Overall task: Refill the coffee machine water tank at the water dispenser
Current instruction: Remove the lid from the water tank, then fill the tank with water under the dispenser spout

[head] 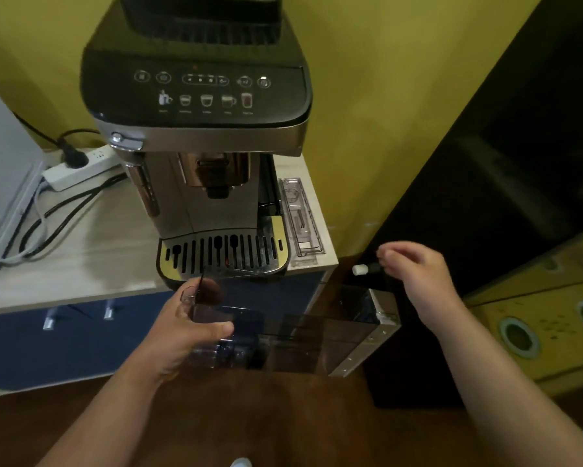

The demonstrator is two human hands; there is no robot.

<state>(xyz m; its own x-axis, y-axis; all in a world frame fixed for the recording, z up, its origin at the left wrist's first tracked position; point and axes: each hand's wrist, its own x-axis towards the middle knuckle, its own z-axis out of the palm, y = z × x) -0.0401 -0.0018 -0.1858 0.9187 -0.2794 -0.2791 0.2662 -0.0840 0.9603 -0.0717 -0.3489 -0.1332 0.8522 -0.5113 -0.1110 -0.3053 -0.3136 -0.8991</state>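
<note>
The coffee machine (199, 96), black on top and silver below, stands on a pale wood counter (64, 261). Below the counter's front edge I hold the smoky transparent water tank (300, 335) level. My left hand (185, 328) grips its left end. My right hand (414, 274) hovers above the tank's right end and pinches a small black stick with a white tip (367, 268). The tank looks empty. A slot gapes on the machine's right side. I cannot pick out a water dispenser.
A clear plastic lid (300, 220) lies on the counter right of the machine. A white power strip (77, 170) with cables and a white appliance (0, 163) sit at the left. Blue drawers (47, 348) lie below, a dark cabinet (519, 163) and a yellow box (536, 325) at the right.
</note>
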